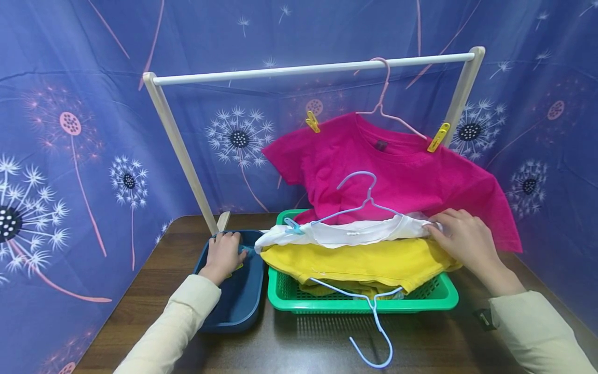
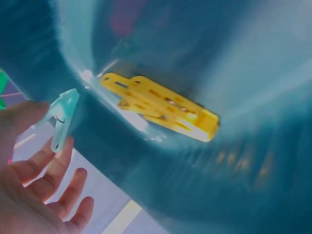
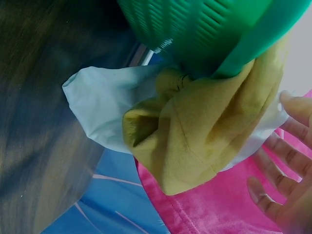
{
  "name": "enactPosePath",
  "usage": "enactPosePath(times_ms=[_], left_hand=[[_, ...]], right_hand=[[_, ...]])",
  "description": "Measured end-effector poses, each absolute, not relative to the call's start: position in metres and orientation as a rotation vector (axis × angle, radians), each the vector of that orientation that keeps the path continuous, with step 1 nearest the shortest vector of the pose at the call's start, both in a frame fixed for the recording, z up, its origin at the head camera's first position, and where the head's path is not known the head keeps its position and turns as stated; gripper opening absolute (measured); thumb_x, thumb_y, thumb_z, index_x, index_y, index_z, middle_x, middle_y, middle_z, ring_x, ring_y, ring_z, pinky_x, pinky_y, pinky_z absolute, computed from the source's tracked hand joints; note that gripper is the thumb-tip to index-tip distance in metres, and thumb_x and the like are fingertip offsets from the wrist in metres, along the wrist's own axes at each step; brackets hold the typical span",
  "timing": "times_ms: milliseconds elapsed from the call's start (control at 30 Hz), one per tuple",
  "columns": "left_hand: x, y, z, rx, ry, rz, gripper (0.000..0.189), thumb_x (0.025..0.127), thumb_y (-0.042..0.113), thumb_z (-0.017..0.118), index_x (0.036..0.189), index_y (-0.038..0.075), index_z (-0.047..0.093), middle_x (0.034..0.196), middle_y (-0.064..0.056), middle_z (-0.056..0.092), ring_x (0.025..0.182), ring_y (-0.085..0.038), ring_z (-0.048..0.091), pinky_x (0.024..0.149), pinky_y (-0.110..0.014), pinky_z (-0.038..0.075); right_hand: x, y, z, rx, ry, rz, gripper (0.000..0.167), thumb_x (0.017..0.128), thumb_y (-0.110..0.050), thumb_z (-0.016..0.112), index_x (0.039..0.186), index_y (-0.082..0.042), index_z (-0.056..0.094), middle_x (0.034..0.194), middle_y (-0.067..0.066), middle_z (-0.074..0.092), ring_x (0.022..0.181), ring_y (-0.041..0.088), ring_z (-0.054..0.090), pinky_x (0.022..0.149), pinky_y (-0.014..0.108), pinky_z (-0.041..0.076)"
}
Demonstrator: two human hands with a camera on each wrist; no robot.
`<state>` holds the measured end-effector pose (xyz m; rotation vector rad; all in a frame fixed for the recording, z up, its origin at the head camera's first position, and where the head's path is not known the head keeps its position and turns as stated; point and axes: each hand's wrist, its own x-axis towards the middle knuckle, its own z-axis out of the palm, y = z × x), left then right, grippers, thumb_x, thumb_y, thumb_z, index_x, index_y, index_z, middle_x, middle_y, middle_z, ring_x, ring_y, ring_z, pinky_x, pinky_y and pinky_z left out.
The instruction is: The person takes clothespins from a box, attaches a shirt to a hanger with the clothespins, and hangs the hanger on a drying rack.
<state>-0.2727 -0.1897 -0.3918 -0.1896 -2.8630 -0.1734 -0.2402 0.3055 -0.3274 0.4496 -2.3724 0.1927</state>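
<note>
My left hand (image 1: 223,255) reaches into a dark blue tray (image 1: 233,309). In the left wrist view its thumb and fingertips pinch a light teal clothespin (image 2: 67,109) by the handles. Yellow clothespins (image 2: 168,107) lie at the bottom of the tray. My right hand (image 1: 467,241) holds the right shoulder of a white shirt (image 1: 345,235), thumb in front and fingers behind. A blue hanger (image 1: 368,195) sits inside that shirt, and a light blue clothespin (image 1: 293,226) grips its left shoulder. The white shirt lies over a yellow garment (image 1: 359,259).
A green basket (image 1: 362,305) stands under the garments, with another blue hanger (image 1: 378,322) sticking out over its front. Behind, a magenta T-shirt (image 1: 397,171) with yellow clothespins (image 1: 438,137) hangs on a pink hanger (image 1: 384,93) from a rack's white bar (image 1: 280,71).
</note>
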Motion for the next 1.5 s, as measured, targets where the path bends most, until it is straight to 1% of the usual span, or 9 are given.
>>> enactPosePath(times_ms=[133, 267, 467, 600, 800, 933, 1067, 1333, 1500], left_hand=[[-0.270, -0.186, -0.384, -0.182, -2.830, -0.224, 0.039, 0.075, 0.028, 0.074, 0.100, 0.000, 0.061, 0.095, -0.016, 0.065, 0.089, -0.035, 0.054, 0.076, -0.050, 0.041], [-0.267, -0.182, -0.376, -0.189, -2.787, -0.256, 0.037, 0.073, 0.026, 0.075, 0.098, 0.001, 0.062, 0.093, -0.015, 0.065, 0.089, -0.035, 0.054, 0.073, -0.048, 0.040], [-0.264, -0.179, -0.363, -0.191, -2.745, -0.337, 0.033, 0.075, 0.025, 0.074, 0.098, 0.004, 0.064, 0.096, -0.014, 0.064, 0.096, -0.035, 0.051, 0.077, -0.050, 0.039], [-0.262, -0.177, -0.353, -0.178, -2.709, -0.388, 0.031, 0.077, 0.027, 0.072, 0.099, 0.005, 0.064, 0.101, -0.015, 0.062, 0.099, -0.035, 0.050, 0.082, -0.052, 0.038], [-0.260, -0.172, -0.339, -0.207, -2.635, -0.418, 0.031, 0.080, 0.030, 0.070, 0.099, 0.006, 0.064, 0.100, -0.013, 0.061, 0.099, -0.033, 0.049, 0.083, -0.049, 0.037], [-0.258, -0.167, -0.331, -0.260, -2.582, -0.411, 0.035, 0.081, 0.030, 0.068, 0.105, 0.006, 0.061, 0.100, -0.012, 0.061, 0.100, -0.033, 0.048, 0.082, -0.047, 0.037], [-0.256, -0.159, -0.322, -0.311, -2.531, -0.415, 0.039, 0.081, 0.028, 0.069, 0.111, 0.006, 0.058, 0.103, -0.012, 0.061, 0.102, -0.033, 0.048, 0.086, -0.048, 0.036], [-0.251, -0.141, -0.303, -0.399, -2.406, -0.448, 0.035, 0.079, 0.029, 0.070, 0.104, 0.007, 0.058, 0.093, -0.009, 0.059, 0.098, -0.029, 0.047, 0.086, -0.045, 0.035], [-0.249, -0.131, -0.292, -0.446, -2.338, -0.456, 0.035, 0.080, 0.031, 0.069, 0.104, 0.007, 0.059, 0.098, -0.009, 0.061, 0.100, -0.028, 0.048, 0.087, -0.044, 0.036]], right_hand=[[-0.240, 0.305, -0.327, 0.446, -2.370, 0.191, 0.026, 0.067, -0.018, 0.076, 0.088, -0.004, 0.069, 0.080, 0.014, 0.066, 0.070, 0.030, 0.056, 0.054, 0.043, 0.046], [-0.240, 0.305, -0.327, 0.438, -2.371, 0.191, 0.027, 0.067, -0.019, 0.076, 0.088, -0.004, 0.069, 0.081, 0.014, 0.066, 0.071, 0.031, 0.056, 0.055, 0.044, 0.047], [-0.240, 0.305, -0.327, 0.438, -2.369, 0.188, 0.027, 0.067, -0.018, 0.077, 0.088, -0.004, 0.069, 0.080, 0.015, 0.066, 0.070, 0.032, 0.056, 0.055, 0.044, 0.046], [-0.240, 0.305, -0.327, 0.436, -2.373, 0.190, 0.026, 0.068, -0.019, 0.076, 0.088, -0.004, 0.069, 0.081, 0.015, 0.066, 0.071, 0.032, 0.056, 0.055, 0.044, 0.046], [-0.240, 0.305, -0.327, 0.430, -2.372, 0.180, 0.026, 0.068, -0.019, 0.076, 0.087, -0.004, 0.069, 0.080, 0.015, 0.066, 0.071, 0.032, 0.056, 0.054, 0.044, 0.046], [-0.240, 0.305, -0.327, 0.432, -2.378, 0.181, 0.026, 0.068, -0.018, 0.075, 0.088, -0.004, 0.069, 0.081, 0.016, 0.066, 0.072, 0.033, 0.056, 0.054, 0.045, 0.046], [-0.240, 0.305, -0.326, 0.436, -2.387, 0.176, 0.025, 0.069, -0.018, 0.075, 0.089, -0.004, 0.069, 0.081, 0.017, 0.066, 0.071, 0.033, 0.056, 0.054, 0.045, 0.046], [-0.241, 0.305, -0.325, 0.448, -2.378, 0.168, 0.025, 0.068, -0.018, 0.075, 0.088, -0.004, 0.069, 0.079, 0.016, 0.066, 0.068, 0.032, 0.055, 0.051, 0.042, 0.045], [-0.241, 0.304, -0.324, 0.435, -2.383, 0.168, 0.025, 0.069, -0.019, 0.075, 0.088, -0.004, 0.069, 0.080, 0.016, 0.066, 0.070, 0.032, 0.056, 0.052, 0.043, 0.046]])
